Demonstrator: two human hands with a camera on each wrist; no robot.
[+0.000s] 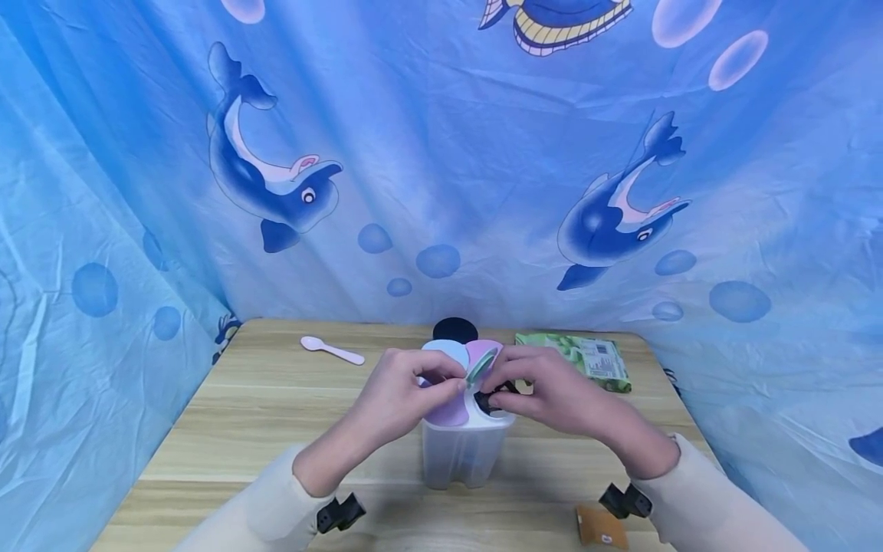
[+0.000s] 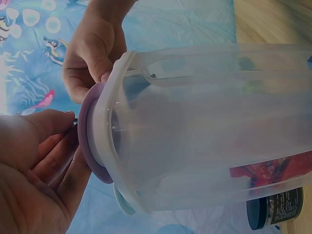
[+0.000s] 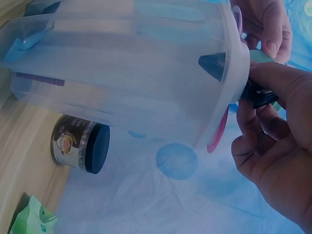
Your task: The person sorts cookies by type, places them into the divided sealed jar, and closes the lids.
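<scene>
A tall translucent storage container (image 1: 461,452) stands on the table, with light blue (image 1: 444,350), pink (image 1: 485,349) and purple (image 1: 450,412) lid flaps on its white top. My left hand (image 1: 407,387) pinches the edge of the raised green flap (image 1: 482,366) between thumb and fingers. In my right hand (image 1: 541,382) is a small black packet (image 3: 261,95) with a serrated edge, held at the opening under that flap. Part of a dark packet (image 3: 213,66) shows through the container wall just inside. A red packet (image 2: 278,168) lies lower in the container.
Behind the container stands a jar (image 3: 73,144) with a black lid. A green packet (image 1: 593,360) lies at the back right, a pink spoon (image 1: 333,350) at the back left. An orange-brown packet (image 1: 600,527) rests near the front right. A blue curtain (image 1: 428,192) surrounds the table.
</scene>
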